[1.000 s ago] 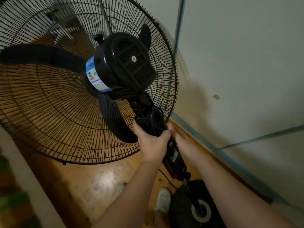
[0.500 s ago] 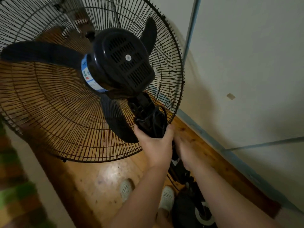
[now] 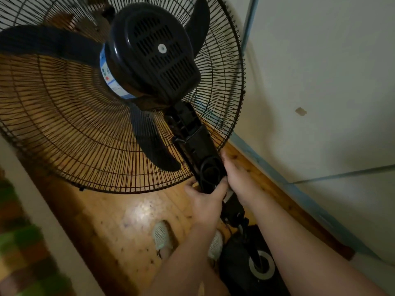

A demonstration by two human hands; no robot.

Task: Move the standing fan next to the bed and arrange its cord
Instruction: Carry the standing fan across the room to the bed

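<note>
At the far left edge lies a blurred checked cover [image 3: 19, 242] in green and orange, with a pale bed edge [image 3: 44, 210] running beside it. Next comes the standing fan [image 3: 154, 54], seen from behind: its round wire guard [image 3: 64, 129] fills the upper left, with dark blades inside, and the black motor housing carries a blue and white label band [image 3: 109, 80]. Below the guard the wooden floor [image 3: 132, 221] shows, with two pale mesh shoes [image 3: 162, 236] on it. The fan's black neck slants down and to the right from the motor, with its cord [image 3: 210, 169] looped against it. The left hand [image 3: 205, 201] grips the lower neck from the left, fingers and thumb curled round it. The right hand [image 3: 237, 178] holds the same neck from the right, just above the left and touching it; its fingers wrap behind, out of sight. Beneath the hands the pole meets the round black base [image 3: 241, 270], close to the right shoe. To the right stands a pale wall [image 3: 320, 82] with a blue skirting strip [image 3: 299, 189], and the fan is near it.
</note>
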